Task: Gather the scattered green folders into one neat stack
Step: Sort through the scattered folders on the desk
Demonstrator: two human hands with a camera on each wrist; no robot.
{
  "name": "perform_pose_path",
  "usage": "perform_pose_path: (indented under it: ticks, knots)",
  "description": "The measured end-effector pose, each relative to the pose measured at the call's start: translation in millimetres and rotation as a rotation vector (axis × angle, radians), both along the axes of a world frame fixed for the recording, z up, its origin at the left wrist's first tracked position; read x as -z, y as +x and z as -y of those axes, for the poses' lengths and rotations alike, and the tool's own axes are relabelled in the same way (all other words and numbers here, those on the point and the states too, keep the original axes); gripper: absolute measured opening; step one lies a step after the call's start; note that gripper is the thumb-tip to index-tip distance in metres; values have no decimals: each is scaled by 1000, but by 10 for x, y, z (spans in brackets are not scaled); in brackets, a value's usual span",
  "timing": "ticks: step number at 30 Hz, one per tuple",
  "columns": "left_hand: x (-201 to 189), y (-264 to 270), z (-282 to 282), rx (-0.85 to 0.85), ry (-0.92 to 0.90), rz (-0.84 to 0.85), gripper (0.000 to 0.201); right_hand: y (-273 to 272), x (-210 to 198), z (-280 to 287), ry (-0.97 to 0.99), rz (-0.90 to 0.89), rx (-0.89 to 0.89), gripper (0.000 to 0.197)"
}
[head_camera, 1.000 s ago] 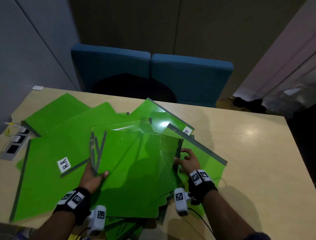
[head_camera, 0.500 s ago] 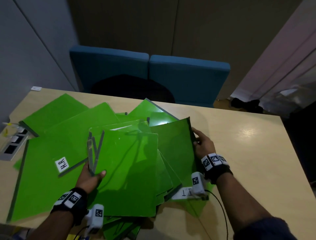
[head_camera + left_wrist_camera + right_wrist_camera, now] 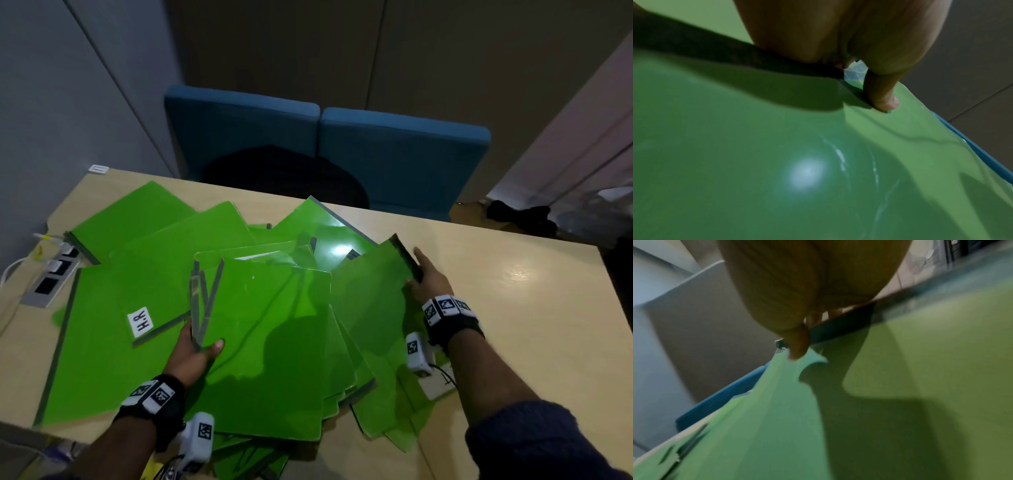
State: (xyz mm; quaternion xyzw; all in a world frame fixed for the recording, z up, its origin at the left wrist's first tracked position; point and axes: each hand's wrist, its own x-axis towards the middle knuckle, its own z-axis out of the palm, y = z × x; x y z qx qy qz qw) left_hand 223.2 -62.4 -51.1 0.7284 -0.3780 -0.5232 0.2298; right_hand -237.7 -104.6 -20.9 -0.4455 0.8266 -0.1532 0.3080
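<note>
- The green folders [image 3: 113, 342] are spread in a messy fan over the left and middle of the light wood table [image 3: 513, 308], most of them overlapping and lying at different angles.
- The left hand [image 3: 191, 356] grips a small bundle of folders [image 3: 267, 342] by the dark spine edges at its near-left corner. The thumb lies on top and the fingers are tucked underneath (the left wrist view shows the thumb tip pressed onto the glossy green cover [image 3: 797, 162]).
- The bundle sits tilted on top of the pile, and its spines aren't lined up; three of them splay apart just above the thumb.
- The right hand [image 3: 428, 284] has hold of another folder [image 3: 373, 308] at its dark spine. The thumb is on the green face and the fingers are behind the edge, with the index finger stretched along the spine. The right wrist view is blurry but shows the same pinch.
- That folder lies just right of the bundle, its spine edge lifted off the table and its left side tucked under the bundle.
- A folder [image 3: 102, 359] with a white "H.R" label [image 3: 141, 321] lies flat left of the left hand, partly under the bundle.
- More folders reach toward the far-left corner of the table, and a few poke out at the near edge under the pile.
- A power strip [image 3: 51, 277] with white plugs sits at the left edge of the table, just beside the folders.
- Two blue chairs [image 3: 404, 154] stand behind the table.
</note>
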Motion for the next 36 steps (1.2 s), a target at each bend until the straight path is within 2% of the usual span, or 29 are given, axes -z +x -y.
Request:
perform_pose_path:
  ticks: [2, 4, 7, 9, 11, 15, 19, 23, 27, 31, 34, 36]
  knots:
    - [-2, -12, 2, 0, -6, 13, 84, -26, 129, -77, 190, -59, -53, 92]
    - [4, -21, -7, -10, -7, 13, 84, 1, 224, -214, 273, -172, -95, 99]
    - [-7, -38, -6, -7, -7, 8, 84, 79, 287, -395, 227, -294, -45, 93]
    - [-6, -36, -21, -9, 8, 13, 84, 77, 277, -508, 237, -243, 54, 90]
    - [-19, -40, -33, -18, 8, 14, 85, 40, 250, -621, 276, -193, 71, 83]
    - [-31, -43, -27, -1, -16, 37, 83, 15, 99, -778, 157, -79, 81, 53]
    - [-16, -41, -28, 8, -18, 27, 82, -23, -114, -854, 79, -38, 103, 54]
    - [-16, -55, -16, 12, -28, 58, 80, -260, -313, -1032, 71, -72, 119, 57]
    - [-33, -57, -20, 42, -25, 61, 79, -552, -592, -1233, 19, -185, 146, 50]
    - [-91, -83, -37, 61, -31, 64, 81, -702, -1116, -1275, -191, -248, 171, 35]
    - [-114, -89, -55, 37, -9, 55, 81, -576, -1526, -1170, -279, -249, 28, 30]
    - [-132, -96, -64, 27, -11, 33, 81, -340, -1697, -1035, -284, -311, -164, 33]
